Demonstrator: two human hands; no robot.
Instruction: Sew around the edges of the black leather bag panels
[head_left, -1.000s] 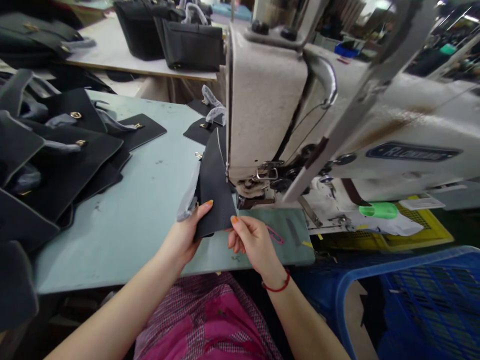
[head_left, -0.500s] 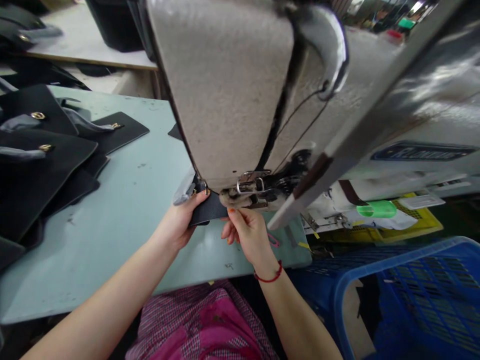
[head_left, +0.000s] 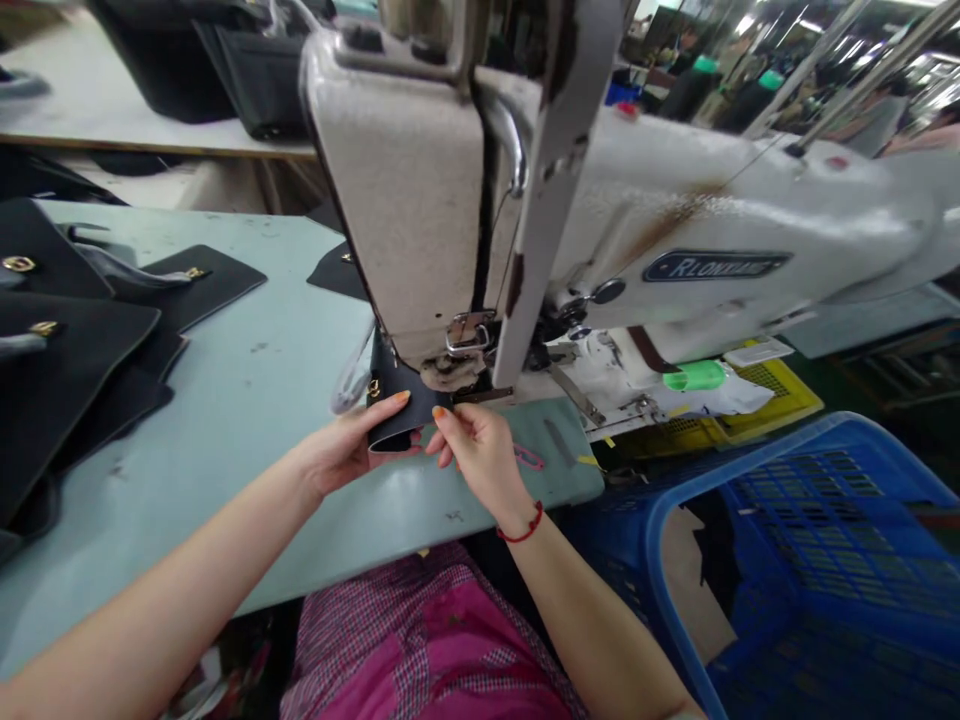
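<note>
Fingers (head_left: 440, 413) of the right hand (head_left: 487, 455) pinch the near right edge of a black leather-look panel (head_left: 400, 424) in the head view, the left hand (head_left: 339, 447) gripping its left side, presumably steadying it against the sewing machine (head_left: 397, 200) over the pale-green tabletop (head_left: 300, 370).

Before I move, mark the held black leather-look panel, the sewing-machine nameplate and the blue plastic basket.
Black leather-look panel (head_left: 418, 412), head view: its top face, near the front edge.
Sewing-machine nameplate (head_left: 716, 266), head view: its lettered middle.
Blue plastic basket (head_left: 655, 535), head view: its left rim.
</note>
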